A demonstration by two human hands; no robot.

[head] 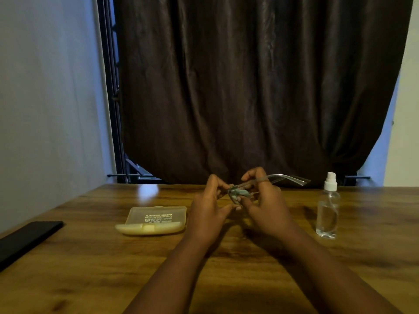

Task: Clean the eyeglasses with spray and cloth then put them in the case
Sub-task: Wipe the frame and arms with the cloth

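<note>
Wiping appears to be the step in hand: the eyeglasses (254,184) are held up above the middle of the wooden table (226,268), well in from its near edge, and a small grey-green cloth (240,193) is bunched against the front of the frame. The left hand (209,208) is curled, its fingertips closed on the frame and the cloth from the left side. The right hand (264,200) is likewise curled, with thumb and forefinger pinched on the frame where the temple arms begin; those arms are seen to stick out to the right, toward the spray bottle (328,206). Which lens is being rubbed cannot be told, since the fingers and the dim light hide it.

The spray bottle stands upright toward the right edge of the table, apart from both hands, so spraying is judged to be done or set aside for now. The pale yellow case (156,219) lies toward the left of the table, near the left wrist, and it looks closed. A dark flat object (27,237) lies at the left edge.

Once the lenses are wiped, the cloth must be let go, the temple arms folded in, and the case opened before the eyeglasses can be laid inside; one hand has to be freed for the lid.
</note>
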